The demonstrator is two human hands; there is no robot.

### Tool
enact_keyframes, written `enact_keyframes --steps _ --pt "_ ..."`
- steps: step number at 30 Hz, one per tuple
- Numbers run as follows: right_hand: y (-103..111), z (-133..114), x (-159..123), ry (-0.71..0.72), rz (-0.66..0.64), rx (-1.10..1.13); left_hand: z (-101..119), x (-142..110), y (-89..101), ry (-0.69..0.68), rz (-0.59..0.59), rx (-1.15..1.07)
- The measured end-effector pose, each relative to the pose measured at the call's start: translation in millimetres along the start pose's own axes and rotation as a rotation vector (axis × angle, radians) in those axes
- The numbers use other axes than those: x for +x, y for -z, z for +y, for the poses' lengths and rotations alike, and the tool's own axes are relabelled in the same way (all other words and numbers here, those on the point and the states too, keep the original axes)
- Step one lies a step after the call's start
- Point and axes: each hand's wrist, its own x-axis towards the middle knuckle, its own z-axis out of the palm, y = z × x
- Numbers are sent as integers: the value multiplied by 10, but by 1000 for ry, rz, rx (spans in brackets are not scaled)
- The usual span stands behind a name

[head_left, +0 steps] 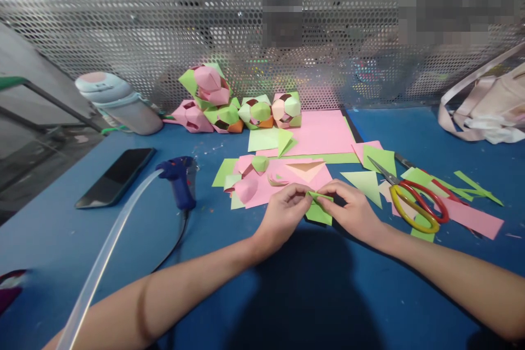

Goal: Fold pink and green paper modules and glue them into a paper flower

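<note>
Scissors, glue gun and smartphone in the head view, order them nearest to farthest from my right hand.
1. Scissors: just right of the right hand.
2. Glue gun: across on the left.
3. Smartphone: farther left, beyond the glue gun.

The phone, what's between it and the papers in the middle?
A blue glue gun, with a clear glue stick coming out, is between the phone and papers in the head view.

Both forearms angled inward from the sides. Left hand [285, 216] and right hand [350, 210] nearly meet mid-view, fingers curled, thumbs toward index fingers in pinch grips. Hands level with each other, slight gap between fingertips.
</note>
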Motion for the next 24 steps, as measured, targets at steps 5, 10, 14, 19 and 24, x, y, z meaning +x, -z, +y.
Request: enact_keyframes --steps 5,10,14,19,24 --pt "3 7 -3 -2 9 -4 -15 -1 -6 1 -3 -28" --pt "-1 11 -7 1 20 -11 -17 -6 -12 32 -12 -49" --pt "-2 11 -8 15 29 -15 -10 -12 -15 26 -18 -42" --pt "7 8 -5 15 28 -12 -26 -14 -8 20 -33 -43" --pt "0 17 -5 33 16 1 -14 -20 4 12 -23 17"
